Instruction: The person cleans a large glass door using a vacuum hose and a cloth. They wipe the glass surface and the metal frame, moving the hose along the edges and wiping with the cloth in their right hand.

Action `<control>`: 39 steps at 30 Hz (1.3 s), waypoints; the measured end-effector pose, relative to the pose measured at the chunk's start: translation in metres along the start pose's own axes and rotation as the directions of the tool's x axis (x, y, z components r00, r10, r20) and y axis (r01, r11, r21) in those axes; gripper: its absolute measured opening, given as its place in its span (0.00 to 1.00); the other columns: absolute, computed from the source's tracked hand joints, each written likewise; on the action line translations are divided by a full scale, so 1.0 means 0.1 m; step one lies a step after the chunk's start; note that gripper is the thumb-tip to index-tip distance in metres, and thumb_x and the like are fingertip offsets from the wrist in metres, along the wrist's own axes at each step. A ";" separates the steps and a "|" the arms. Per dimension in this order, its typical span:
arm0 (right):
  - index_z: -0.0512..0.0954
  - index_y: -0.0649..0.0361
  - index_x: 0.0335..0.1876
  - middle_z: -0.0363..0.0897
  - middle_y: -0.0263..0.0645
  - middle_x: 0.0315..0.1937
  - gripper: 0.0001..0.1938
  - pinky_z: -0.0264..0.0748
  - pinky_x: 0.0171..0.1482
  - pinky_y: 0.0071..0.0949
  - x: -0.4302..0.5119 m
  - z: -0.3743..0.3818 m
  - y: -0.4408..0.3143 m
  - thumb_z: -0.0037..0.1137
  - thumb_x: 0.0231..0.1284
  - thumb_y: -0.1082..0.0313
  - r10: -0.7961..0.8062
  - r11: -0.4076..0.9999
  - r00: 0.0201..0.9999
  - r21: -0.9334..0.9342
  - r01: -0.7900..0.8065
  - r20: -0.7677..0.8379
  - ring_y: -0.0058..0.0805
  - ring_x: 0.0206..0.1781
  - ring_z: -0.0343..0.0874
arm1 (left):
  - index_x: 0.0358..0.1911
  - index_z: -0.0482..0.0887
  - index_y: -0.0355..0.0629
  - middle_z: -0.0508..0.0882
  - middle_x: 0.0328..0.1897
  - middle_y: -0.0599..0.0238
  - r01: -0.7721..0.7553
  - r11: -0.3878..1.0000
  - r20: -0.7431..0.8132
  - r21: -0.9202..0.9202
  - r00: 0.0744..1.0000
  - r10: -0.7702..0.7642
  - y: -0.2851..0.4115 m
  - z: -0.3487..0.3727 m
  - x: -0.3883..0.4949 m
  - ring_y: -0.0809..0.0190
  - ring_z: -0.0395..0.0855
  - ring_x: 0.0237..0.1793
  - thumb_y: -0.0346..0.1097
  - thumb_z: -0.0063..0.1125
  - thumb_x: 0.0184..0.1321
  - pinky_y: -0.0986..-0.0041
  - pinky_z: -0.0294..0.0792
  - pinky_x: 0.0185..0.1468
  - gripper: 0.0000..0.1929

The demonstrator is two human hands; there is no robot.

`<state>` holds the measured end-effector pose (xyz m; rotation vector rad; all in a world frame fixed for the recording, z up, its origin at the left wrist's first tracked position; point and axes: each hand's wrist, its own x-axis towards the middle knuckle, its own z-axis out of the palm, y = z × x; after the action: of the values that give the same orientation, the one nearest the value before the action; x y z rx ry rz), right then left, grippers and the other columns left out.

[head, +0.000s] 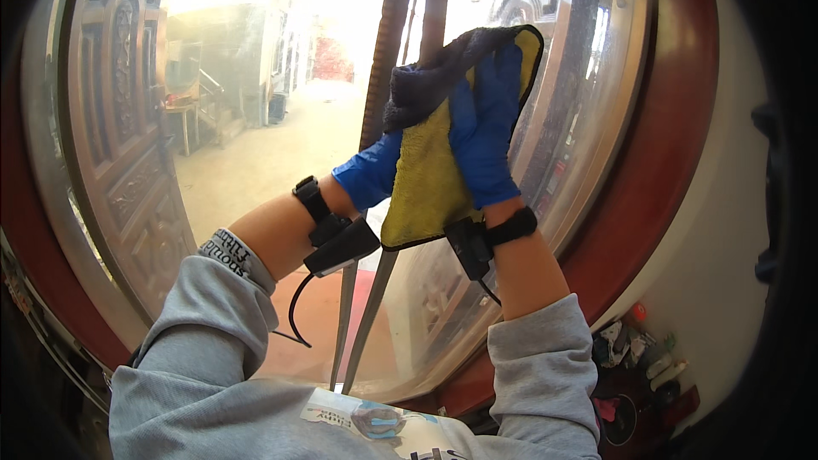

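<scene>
A yellow and dark grey microfibre cloth hangs in front of a transparent glass panel, held between both gloved hands. My left hand, in a blue glove, is partly behind the cloth's left side; its fingers are hidden. My right hand, also blue-gloved, lies over the cloth's yellow side with fingers pointing up, gripping its upper right part. The grey side folds over at the top. Each wrist bears a black strap with a small black device and cable.
Dark metal window or door bars run up the middle. A red frame curves around the glass. A carved door panel stands at left. Assorted items lie on a dark red surface at lower right.
</scene>
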<state>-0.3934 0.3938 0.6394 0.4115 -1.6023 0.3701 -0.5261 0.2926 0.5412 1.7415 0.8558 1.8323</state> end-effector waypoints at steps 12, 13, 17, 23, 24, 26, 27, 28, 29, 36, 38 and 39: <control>0.59 0.69 0.71 0.53 0.62 0.72 0.37 0.42 0.75 0.49 -1.69 0.19 -0.41 0.49 0.65 0.46 0.199 0.962 0.980 -0.194 -0.191 0.024 0.61 0.76 0.48 | 0.60 0.74 0.44 0.78 0.60 0.59 -0.247 0.488 0.102 0.837 0.947 0.305 -0.09 0.41 -0.17 0.66 0.80 0.53 0.41 0.59 0.65 0.75 0.75 0.54 0.22; 0.59 0.69 0.71 0.52 0.62 0.72 0.37 0.42 0.76 0.49 -1.69 0.20 -0.40 0.49 0.66 0.47 0.153 0.974 0.988 -0.171 -0.151 -0.001 0.61 0.76 0.47 | 0.60 0.74 0.44 0.78 0.60 0.58 -0.265 0.320 0.143 0.910 0.923 0.358 -0.01 0.41 -0.10 0.66 0.81 0.53 0.42 0.60 0.65 0.75 0.76 0.53 0.22; 0.59 0.68 0.71 0.48 0.61 0.74 0.36 0.41 0.76 0.48 -1.57 0.21 -0.40 0.48 0.67 0.48 0.228 0.974 0.973 -0.003 -0.228 -0.028 0.59 0.77 0.45 | 0.59 0.75 0.44 0.78 0.61 0.57 -0.265 0.327 0.109 0.907 0.899 0.425 0.08 0.40 0.04 0.66 0.81 0.54 0.42 0.62 0.64 0.75 0.76 0.53 0.22; 0.60 0.69 0.70 0.47 0.59 0.75 0.32 0.40 0.77 0.46 -0.52 0.19 -0.20 0.49 0.70 0.53 0.070 0.997 0.992 -0.006 -0.071 -0.100 0.56 0.78 0.44 | 0.66 0.68 0.42 0.76 0.64 0.58 0.085 0.910 0.004 -0.405 0.996 -0.091 0.02 0.02 0.18 0.61 0.76 0.59 0.43 0.45 0.73 0.68 0.69 0.65 0.22; 0.62 0.69 0.69 0.49 0.59 0.75 0.31 0.41 0.76 0.46 -0.26 0.16 -0.11 0.50 0.69 0.54 -0.005 0.997 0.996 -0.073 -0.002 -0.090 0.56 0.78 0.45 | 0.65 0.70 0.43 0.77 0.64 0.60 0.207 0.887 -0.075 -0.413 0.963 -0.260 0.03 -0.05 0.25 0.63 0.77 0.59 0.41 0.48 0.72 0.70 0.69 0.63 0.22; 0.65 0.68 0.67 0.52 0.60 0.73 0.29 0.44 0.76 0.47 0.07 0.17 -0.03 0.50 0.69 0.54 -0.061 0.996 0.995 -0.076 0.055 -0.082 0.55 0.77 0.47 | 0.64 0.72 0.44 0.78 0.63 0.63 0.241 0.877 0.015 -0.416 0.966 -0.258 0.08 -0.14 0.25 0.65 0.77 0.58 0.40 0.51 0.71 0.72 0.70 0.62 0.20; 0.66 0.68 0.66 0.53 0.60 0.73 0.29 0.45 0.76 0.47 0.16 0.17 -0.01 0.51 0.69 0.53 -0.036 0.999 0.996 -0.014 0.035 -0.079 0.56 0.77 0.48 | 0.63 0.73 0.45 0.79 0.62 0.64 0.171 0.898 0.032 -0.406 0.984 -0.173 0.09 -0.16 0.18 0.66 0.77 0.58 0.40 0.51 0.71 0.72 0.70 0.62 0.20; 0.64 0.66 0.68 0.52 0.61 0.73 0.30 0.45 0.75 0.49 0.15 0.18 0.00 0.48 0.69 0.52 -0.114 0.978 0.993 -0.182 0.105 -0.036 0.58 0.77 0.48 | 0.62 0.74 0.45 0.79 0.60 0.64 0.171 0.906 0.048 -0.387 0.985 -0.166 0.10 -0.16 0.13 0.65 0.78 0.56 0.40 0.52 0.71 0.72 0.70 0.60 0.19; 0.63 0.66 0.69 0.51 0.61 0.73 0.30 0.45 0.75 0.50 0.09 0.21 0.00 0.47 0.69 0.52 -0.089 0.986 0.995 -0.146 0.080 -0.054 0.59 0.77 0.47 | 0.61 0.75 0.45 0.79 0.58 0.63 0.171 0.923 0.048 -0.344 0.985 -0.164 0.08 -0.13 0.03 0.65 0.78 0.54 0.40 0.52 0.70 0.72 0.70 0.58 0.19; 0.60 0.69 0.70 0.55 0.58 0.71 0.36 0.47 0.75 0.45 -1.66 0.30 -0.18 0.34 0.71 0.42 0.240 0.962 0.971 -0.128 -0.240 -0.011 0.51 0.75 0.53 | 0.54 0.80 0.44 0.81 0.45 0.62 0.167 0.922 -0.177 0.350 0.978 -0.110 -0.54 0.24 -0.98 0.61 0.80 0.40 0.40 0.56 0.66 0.70 0.71 0.46 0.15; 0.66 0.60 0.58 0.64 0.44 0.53 0.24 0.61 0.61 0.33 -2.13 0.35 -0.23 0.35 0.74 0.45 0.600 0.517 0.786 0.680 -0.520 0.145 0.36 0.58 0.64 | 0.52 0.82 0.44 0.82 0.41 0.61 0.161 0.680 -0.336 0.715 0.932 0.132 -0.91 0.43 -1.20 0.61 0.80 0.36 0.39 0.58 0.65 0.70 0.72 0.42 0.15; 0.69 0.56 0.52 0.69 0.37 0.44 0.20 0.67 0.54 0.27 -2.35 0.37 -0.27 0.35 0.75 0.46 0.671 0.184 0.699 0.858 -0.480 0.248 0.28 0.49 0.70 | 0.51 0.82 0.44 0.82 0.39 0.61 0.190 0.508 -0.337 0.840 0.917 0.213 -1.08 0.51 -1.24 0.60 0.80 0.34 0.39 0.58 0.64 0.70 0.72 0.40 0.14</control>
<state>-0.3999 0.3619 0.4025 0.4984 -1.1663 1.9005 -0.4736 0.2865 0.3775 1.8521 2.2784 1.9293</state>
